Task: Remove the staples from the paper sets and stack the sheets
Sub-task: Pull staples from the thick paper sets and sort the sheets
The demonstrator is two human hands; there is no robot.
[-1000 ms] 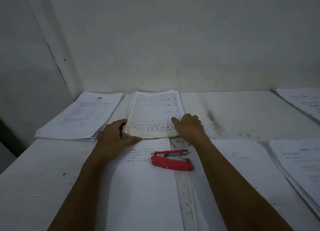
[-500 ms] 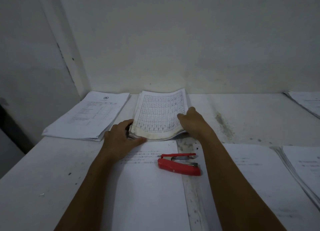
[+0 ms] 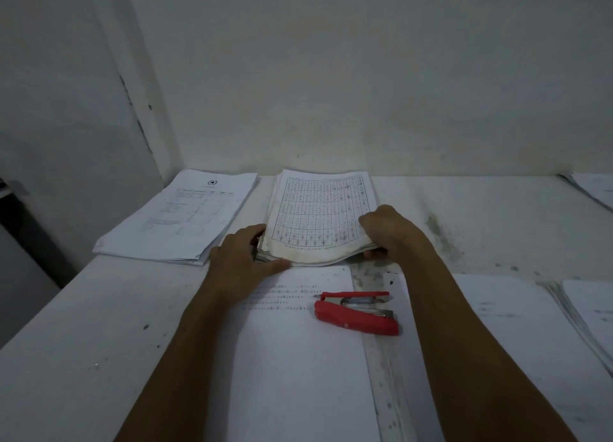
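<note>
now, nearest the person, one loose printed sheet lies flat on the white table, and on its far right corner rests one red staple remover, untouched. beyond it both hands work a single thick gridded paper set. the left hand holds the near left corner, thumb along the front edge and fingers curled on the side. the right hand grips the near right corner, fingers on top and thumb tucked beneath. a second ago that set lay flat under both hands; since then its right corner has lifted and the front edge bows upward, so the person seems to be picking it up or fanning it to find the staple. no staple is visible yet. further left sits one stack of printed forms. to the right, one broad sheet, one fanned pile at the edge and one far pile: five other paper lots around the one set in hand.
</note>
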